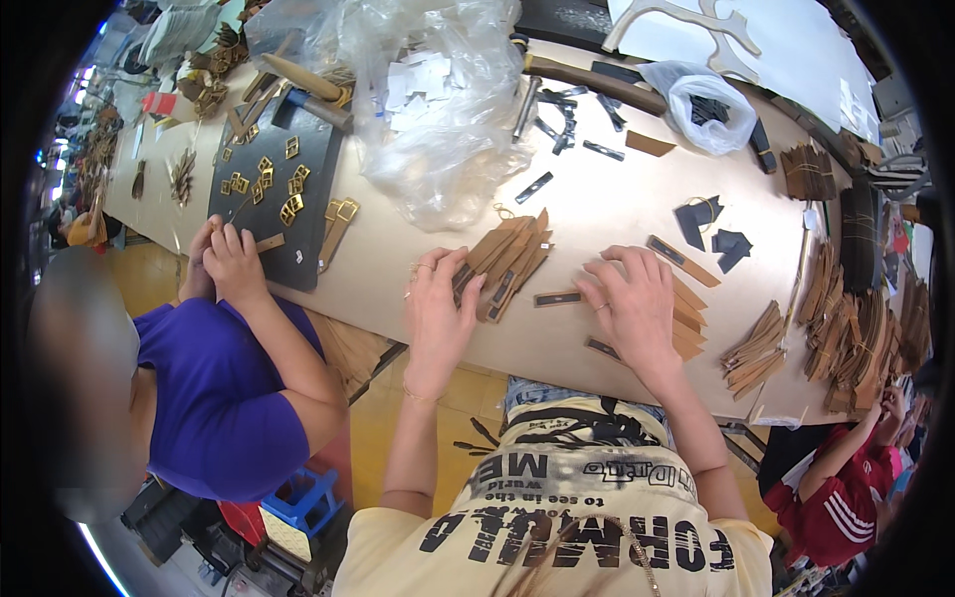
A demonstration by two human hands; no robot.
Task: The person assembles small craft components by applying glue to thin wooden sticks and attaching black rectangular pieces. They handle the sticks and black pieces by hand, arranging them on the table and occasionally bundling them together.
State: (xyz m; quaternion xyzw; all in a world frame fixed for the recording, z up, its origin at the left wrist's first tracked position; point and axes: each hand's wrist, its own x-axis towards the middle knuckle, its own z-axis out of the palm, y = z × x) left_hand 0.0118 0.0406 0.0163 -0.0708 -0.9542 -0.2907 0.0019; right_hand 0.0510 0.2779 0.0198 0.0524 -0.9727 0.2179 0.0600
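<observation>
A pile of brown leather straps (pixel 519 249), some with dark rectangular patches near the end, lies on the table before me. Against its left side rests my left hand (pixel 438 303), its fingers bent and the thumb apart, touching the edge of the pile. My right hand (pixel 639 308) is over a looser spread of straps; between its thumb and fingers is the end of one leather strap (pixel 557 298) with a black patch. Another patched strap (pixel 683 261) shows beyond the fingers, and the tips of several more (pixel 688 318) stick out from beneath that hand.
Black patches (pixel 534 187) and a bag of dark pieces (pixel 708 109) lie farther back, near a hammer (pixel 597 85). Clear plastic bags (pixel 428 119) cover the back middle. Bundled straps (pixel 756 348) lie right. At left, a co-worker's hands (pixel 234 261) are by a black board (pixel 274 199) with gold buckles.
</observation>
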